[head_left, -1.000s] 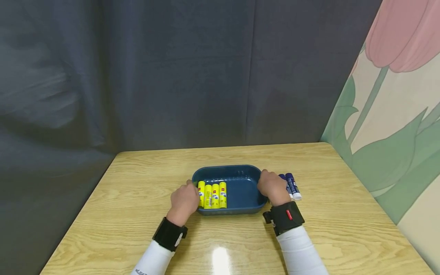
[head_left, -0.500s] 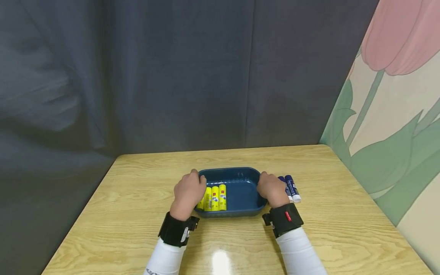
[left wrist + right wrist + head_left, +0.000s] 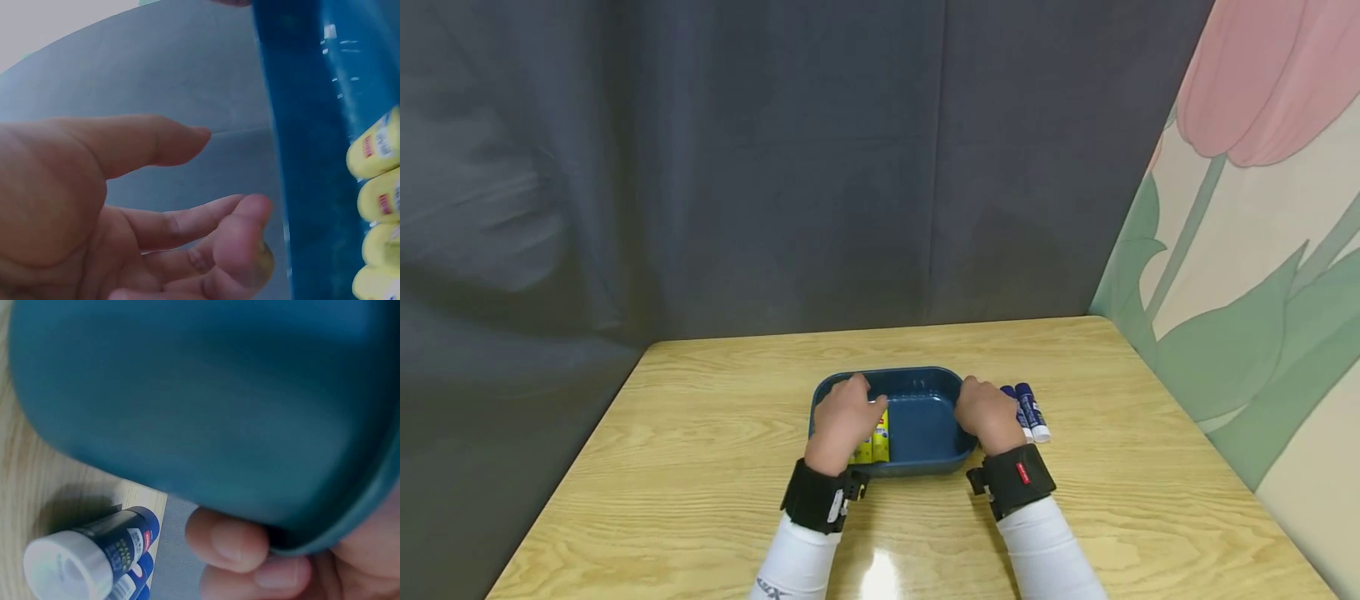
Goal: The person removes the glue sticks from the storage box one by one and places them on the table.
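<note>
A dark blue oblong tray (image 3: 922, 417) lies on the table. Along its left side stands a row of several yellow glue sticks (image 3: 882, 439), partly covered in the head view by my left hand (image 3: 844, 423). That hand hovers over the tray's left part; in the left wrist view its thumb (image 3: 159, 140) is spread from the loosely bent fingers, with nothing between them. My right hand (image 3: 988, 411) grips the tray's right end, its fingertips (image 3: 234, 540) hooked under the rim in the right wrist view.
Dark blue glue sticks (image 3: 1032, 412) with white ends lie on the wooden table (image 3: 715, 433), just right of my right hand. A grey curtain (image 3: 790, 183) hangs behind the table's far edge, and a wall with a painted tulip (image 3: 1262, 92) stands on the right.
My left hand has let go of the tray's left rim and moved right, over the yellow glue sticks. My right hand keeps its grip on the right rim.
</note>
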The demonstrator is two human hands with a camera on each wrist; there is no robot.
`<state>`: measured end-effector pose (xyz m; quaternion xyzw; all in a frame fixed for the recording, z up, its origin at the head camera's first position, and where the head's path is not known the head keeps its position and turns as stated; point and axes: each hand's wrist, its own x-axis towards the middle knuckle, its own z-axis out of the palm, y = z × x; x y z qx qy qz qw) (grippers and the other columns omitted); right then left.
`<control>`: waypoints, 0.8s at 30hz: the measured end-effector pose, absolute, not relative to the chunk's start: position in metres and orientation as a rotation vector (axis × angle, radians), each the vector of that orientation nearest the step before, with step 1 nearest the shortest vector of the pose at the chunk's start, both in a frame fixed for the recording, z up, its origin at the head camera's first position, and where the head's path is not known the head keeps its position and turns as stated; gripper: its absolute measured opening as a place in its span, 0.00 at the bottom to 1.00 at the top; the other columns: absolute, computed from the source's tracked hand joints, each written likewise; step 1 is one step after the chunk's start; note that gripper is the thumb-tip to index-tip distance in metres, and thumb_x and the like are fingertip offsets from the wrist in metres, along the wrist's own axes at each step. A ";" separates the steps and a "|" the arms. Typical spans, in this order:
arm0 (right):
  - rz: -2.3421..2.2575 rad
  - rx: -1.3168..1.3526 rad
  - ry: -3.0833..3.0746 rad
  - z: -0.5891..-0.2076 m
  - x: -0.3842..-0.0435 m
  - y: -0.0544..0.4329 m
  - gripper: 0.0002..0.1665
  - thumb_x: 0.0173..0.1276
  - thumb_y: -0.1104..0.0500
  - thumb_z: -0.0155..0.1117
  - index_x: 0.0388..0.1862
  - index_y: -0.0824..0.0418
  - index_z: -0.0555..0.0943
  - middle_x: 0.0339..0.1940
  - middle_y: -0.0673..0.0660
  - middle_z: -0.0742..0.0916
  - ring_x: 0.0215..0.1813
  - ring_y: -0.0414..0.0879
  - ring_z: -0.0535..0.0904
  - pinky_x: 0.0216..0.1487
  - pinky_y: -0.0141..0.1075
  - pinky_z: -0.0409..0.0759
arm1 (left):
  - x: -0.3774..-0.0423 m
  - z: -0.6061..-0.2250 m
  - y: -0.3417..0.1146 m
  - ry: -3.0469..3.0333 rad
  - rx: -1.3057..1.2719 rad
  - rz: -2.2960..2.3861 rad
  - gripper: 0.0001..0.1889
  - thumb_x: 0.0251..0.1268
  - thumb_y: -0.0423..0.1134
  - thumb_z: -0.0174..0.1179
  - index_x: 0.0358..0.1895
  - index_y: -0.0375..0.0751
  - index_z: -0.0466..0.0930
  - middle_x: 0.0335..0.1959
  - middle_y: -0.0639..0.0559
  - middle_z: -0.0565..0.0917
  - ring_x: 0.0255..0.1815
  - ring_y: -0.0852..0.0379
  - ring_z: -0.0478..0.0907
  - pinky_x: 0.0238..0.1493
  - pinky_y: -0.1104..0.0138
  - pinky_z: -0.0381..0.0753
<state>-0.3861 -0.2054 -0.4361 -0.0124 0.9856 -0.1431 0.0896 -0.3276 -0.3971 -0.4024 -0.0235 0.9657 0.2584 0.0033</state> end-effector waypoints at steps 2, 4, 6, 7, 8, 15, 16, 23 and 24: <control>-0.425 -0.038 2.930 -0.435 -0.386 -0.206 0.18 0.60 0.60 0.51 0.47 0.70 0.69 0.35 0.65 0.78 0.29 0.53 0.72 0.35 0.55 0.68 | -0.330 -0.407 -0.395 3.025 -0.079 0.808 0.23 0.59 0.51 0.49 0.52 0.37 0.68 0.28 0.49 0.73 0.14 0.55 0.66 0.16 0.63 0.61; -0.420 -0.041 2.930 -0.434 -0.386 -0.207 0.19 0.60 0.60 0.51 0.47 0.70 0.69 0.35 0.65 0.78 0.30 0.53 0.72 0.36 0.56 0.67 | -0.331 -0.410 -0.394 3.020 -0.094 0.804 0.24 0.60 0.52 0.48 0.51 0.36 0.68 0.26 0.48 0.73 0.14 0.55 0.66 0.16 0.63 0.61; -0.418 -0.042 2.930 -0.434 -0.387 -0.207 0.19 0.60 0.60 0.51 0.47 0.70 0.69 0.35 0.65 0.78 0.31 0.54 0.72 0.36 0.56 0.67 | -0.333 -0.413 -0.392 3.017 -0.104 0.793 0.25 0.60 0.52 0.47 0.51 0.35 0.68 0.23 0.49 0.71 0.15 0.55 0.67 0.17 0.62 0.62; -0.415 -0.044 2.931 -0.433 -0.387 -0.207 0.19 0.59 0.60 0.51 0.47 0.70 0.69 0.36 0.66 0.78 0.31 0.54 0.72 0.36 0.57 0.67 | -0.334 -0.414 -0.392 3.012 -0.108 0.792 0.25 0.60 0.52 0.46 0.51 0.35 0.68 0.21 0.49 0.71 0.15 0.54 0.67 0.17 0.62 0.62; -0.412 -0.045 2.932 -0.433 -0.387 -0.207 0.19 0.59 0.60 0.51 0.47 0.70 0.69 0.36 0.66 0.78 0.31 0.54 0.72 0.36 0.56 0.67 | -0.335 -0.416 -0.391 3.007 -0.110 0.784 0.25 0.60 0.53 0.46 0.50 0.35 0.68 0.21 0.49 0.70 0.15 0.54 0.66 0.17 0.62 0.62; -0.414 -0.041 2.928 -0.433 -0.387 -0.206 0.19 0.60 0.60 0.51 0.48 0.70 0.68 0.35 0.65 0.78 0.30 0.53 0.72 0.35 0.55 0.68 | -0.338 -0.425 -0.388 2.961 -0.093 0.717 0.15 0.57 0.49 0.52 0.28 0.38 0.72 0.14 0.50 0.66 0.13 0.55 0.65 0.15 0.64 0.61; -0.414 -0.039 2.926 -0.433 -0.387 -0.206 0.19 0.60 0.60 0.51 0.48 0.70 0.68 0.34 0.65 0.78 0.29 0.53 0.72 0.35 0.55 0.68 | -0.338 -0.426 -0.387 2.956 -0.097 0.696 0.14 0.56 0.48 0.53 0.24 0.39 0.71 0.14 0.50 0.65 0.13 0.55 0.65 0.15 0.64 0.61; -0.418 -0.049 2.926 -0.433 -0.387 -0.205 0.18 0.60 0.60 0.50 0.47 0.70 0.69 0.33 0.64 0.78 0.29 0.52 0.72 0.33 0.52 0.68 | -0.342 -0.435 -0.383 2.970 -0.134 0.510 0.13 0.48 0.47 0.61 0.24 0.41 0.73 0.17 0.51 0.70 0.18 0.55 0.68 0.18 0.60 0.65; -0.419 -0.050 2.925 -0.433 -0.387 -0.205 0.18 0.60 0.60 0.50 0.47 0.70 0.69 0.33 0.64 0.78 0.29 0.52 0.72 0.32 0.52 0.68 | -0.343 -0.436 -0.382 2.976 -0.136 0.492 0.14 0.47 0.47 0.62 0.25 0.40 0.73 0.18 0.51 0.71 0.19 0.55 0.68 0.18 0.60 0.66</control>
